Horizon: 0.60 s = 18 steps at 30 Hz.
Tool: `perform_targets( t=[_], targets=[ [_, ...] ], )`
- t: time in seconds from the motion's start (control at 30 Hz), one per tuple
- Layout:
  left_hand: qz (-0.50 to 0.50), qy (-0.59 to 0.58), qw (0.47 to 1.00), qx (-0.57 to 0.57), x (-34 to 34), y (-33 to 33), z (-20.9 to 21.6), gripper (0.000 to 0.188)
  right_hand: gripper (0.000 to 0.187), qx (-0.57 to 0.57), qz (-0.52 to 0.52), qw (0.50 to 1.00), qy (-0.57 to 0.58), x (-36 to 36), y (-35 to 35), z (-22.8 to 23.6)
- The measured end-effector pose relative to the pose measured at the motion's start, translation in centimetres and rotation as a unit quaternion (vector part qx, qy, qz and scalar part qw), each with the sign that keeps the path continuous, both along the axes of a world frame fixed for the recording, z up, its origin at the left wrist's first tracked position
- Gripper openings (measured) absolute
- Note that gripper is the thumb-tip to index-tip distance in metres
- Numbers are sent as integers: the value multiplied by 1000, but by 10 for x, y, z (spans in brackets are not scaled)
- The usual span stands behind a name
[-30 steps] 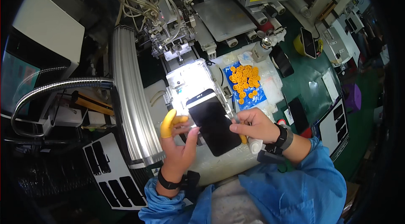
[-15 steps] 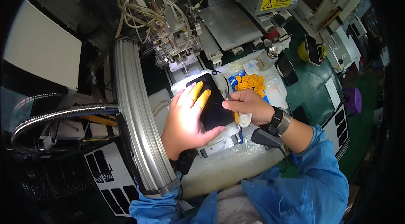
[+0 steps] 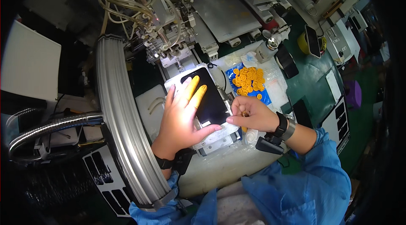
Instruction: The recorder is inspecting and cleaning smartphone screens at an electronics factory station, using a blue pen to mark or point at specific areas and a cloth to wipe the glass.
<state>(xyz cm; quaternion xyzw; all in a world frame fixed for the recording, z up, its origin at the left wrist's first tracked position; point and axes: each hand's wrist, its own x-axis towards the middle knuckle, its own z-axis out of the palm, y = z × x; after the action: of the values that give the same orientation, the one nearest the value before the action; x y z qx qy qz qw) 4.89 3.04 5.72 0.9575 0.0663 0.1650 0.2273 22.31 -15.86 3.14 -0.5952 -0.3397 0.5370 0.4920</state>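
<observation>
A black glass panel like a phone screen (image 3: 213, 102) lies in a pale metal fixture (image 3: 222, 139) in front of me. My left hand (image 3: 179, 117) rests over its left side, fingers spread, with yellow finger cots on two fingers. At the panel's lower right corner is my right hand (image 3: 253, 115), its thumb and forefinger closed together at the fixture's edge. Whatever they pinch, if anything, is hidden. Just below the right hand sits a small round white object (image 3: 251, 136). Several loose orange-yellow finger cots (image 3: 249, 82) lie on a blue packet (image 3: 265, 97) beyond it.
Behind the fixture stands a machine head with tubes (image 3: 163, 34). A thick silver metal column (image 3: 120, 127) rises close to my left arm. On the right are a bottle with a metal top (image 3: 266, 50), a dark pad (image 3: 286, 64) and a phone in a yellow holder (image 3: 313, 42).
My right hand has moved down and slightly right along the panel's side, to its lower corner. My left hand stays spread on the panel. The whole view has shifted slightly.
</observation>
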Motion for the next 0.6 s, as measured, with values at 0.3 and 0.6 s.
perform_targets(
  t=[0.3,0.6],
  targets=[
    [118,0,992,-36,-24,-13,-15,94,20,9,-65,994,89,7,-11,-22],
    [365,7,931,-29,-108,-30,-114,48,22,43,-369,886,276,63,-55,-5]
  ],
)
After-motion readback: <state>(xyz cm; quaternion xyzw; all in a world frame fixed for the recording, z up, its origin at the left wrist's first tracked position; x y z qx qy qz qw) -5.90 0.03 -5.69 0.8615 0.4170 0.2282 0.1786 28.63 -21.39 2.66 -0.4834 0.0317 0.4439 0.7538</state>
